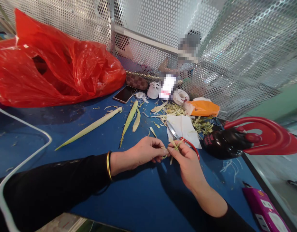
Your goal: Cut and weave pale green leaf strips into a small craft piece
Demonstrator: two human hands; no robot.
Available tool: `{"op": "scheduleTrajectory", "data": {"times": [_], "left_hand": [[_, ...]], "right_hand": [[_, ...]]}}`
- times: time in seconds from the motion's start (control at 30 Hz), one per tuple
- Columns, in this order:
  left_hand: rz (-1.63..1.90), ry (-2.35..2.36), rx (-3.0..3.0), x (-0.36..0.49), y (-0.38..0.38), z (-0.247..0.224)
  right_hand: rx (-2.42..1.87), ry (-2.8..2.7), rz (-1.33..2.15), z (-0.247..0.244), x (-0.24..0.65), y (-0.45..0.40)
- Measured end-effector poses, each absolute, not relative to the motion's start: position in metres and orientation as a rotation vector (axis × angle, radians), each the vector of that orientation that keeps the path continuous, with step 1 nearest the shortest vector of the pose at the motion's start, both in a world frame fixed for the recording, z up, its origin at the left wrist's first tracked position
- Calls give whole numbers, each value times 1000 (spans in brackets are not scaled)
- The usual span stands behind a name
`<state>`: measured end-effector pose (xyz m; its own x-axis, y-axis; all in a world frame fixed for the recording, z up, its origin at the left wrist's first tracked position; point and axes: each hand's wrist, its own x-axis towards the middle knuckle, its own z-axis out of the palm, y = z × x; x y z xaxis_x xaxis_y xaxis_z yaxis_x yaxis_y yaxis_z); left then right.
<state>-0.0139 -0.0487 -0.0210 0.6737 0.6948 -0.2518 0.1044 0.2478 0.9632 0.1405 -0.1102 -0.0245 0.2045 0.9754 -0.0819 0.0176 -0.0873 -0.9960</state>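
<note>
Over the blue table, my left hand (147,149) and my right hand (189,161) meet with their fingertips close together. Pale green leaf strips (176,145) stick out between the thumb and fingers of my right hand. My left hand, with a gold bangle at the wrist, pinches the strip's other part, mostly hidden by the fingers. Just behind my right hand lie red-handled scissors (192,146), partly covered by it, their blades on a white paper (184,124). Long leaf pieces (90,127) and a shorter folded leaf (129,120) rest farther left.
A big red plastic bag (73,67) fills the back left, near a dark phone (125,93). Thread spools (153,90), leaf scraps (176,109) and an orange packet (203,108) lie behind. At right are a black jar (220,145) and purple power strip (264,206). A white cable (30,127) crosses left.
</note>
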Motion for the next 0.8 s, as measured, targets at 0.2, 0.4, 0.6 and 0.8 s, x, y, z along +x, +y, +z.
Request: {"op": "scheduleTrajectory", "data": {"times": [0.2, 0.4, 0.6, 0.8], "left_hand": [[458, 791, 1322, -13, -51, -21], [480, 797, 1347, -12, -52, -18], [489, 814, 1306, -12, -53, -15], [554, 919, 1188, -12, -48, -18]], "right_hand": [[-1374, -1034, 1087, -26, 141, -110], [-1332, -1021, 1146, -27, 142, -111], [-1328, -1059, 1125, -22, 140, -112], [-1282, -1037, 1118, -23, 140, -113]]}}
